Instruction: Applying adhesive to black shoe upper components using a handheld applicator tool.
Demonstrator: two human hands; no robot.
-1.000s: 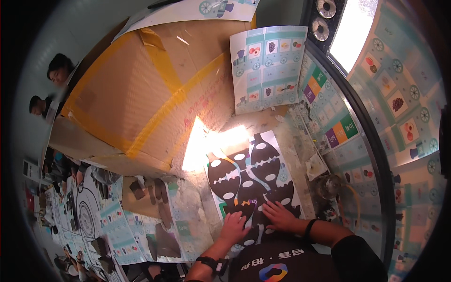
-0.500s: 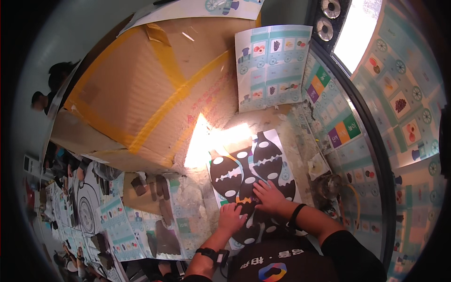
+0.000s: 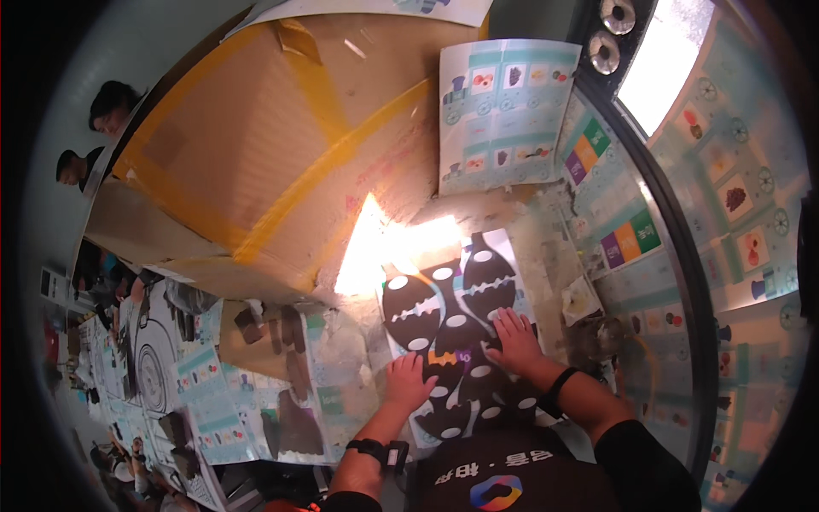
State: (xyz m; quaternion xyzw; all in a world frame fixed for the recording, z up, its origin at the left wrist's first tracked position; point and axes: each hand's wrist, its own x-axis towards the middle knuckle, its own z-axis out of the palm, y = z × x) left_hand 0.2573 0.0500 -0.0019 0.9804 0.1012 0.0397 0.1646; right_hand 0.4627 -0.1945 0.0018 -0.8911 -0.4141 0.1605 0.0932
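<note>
1. Several black cut-outs (image 3: 456, 338) with white ovals lie on a printed sheet (image 3: 505, 244), on a stained surface (image 3: 351, 341) near a taped cardboard box (image 3: 273, 145).
2. Left hand (image 3: 408, 384) lies palm-down over their left side, fingers close together.
3. Right hand (image 3: 517, 346) lies palm-down over their right side, fingers slightly spread.

Black short-sleeved shirt (image 3: 563, 480), white lettering (image 3: 540, 459), multicoloured ring emblem (image 3: 482, 493), black right wristband (image 3: 560, 388), black left-wrist device (image 3: 396, 455)

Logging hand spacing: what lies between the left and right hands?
In the head view, dark shapes and an orange-and-purple printed patch lie between the left hand and right hand.
</note>
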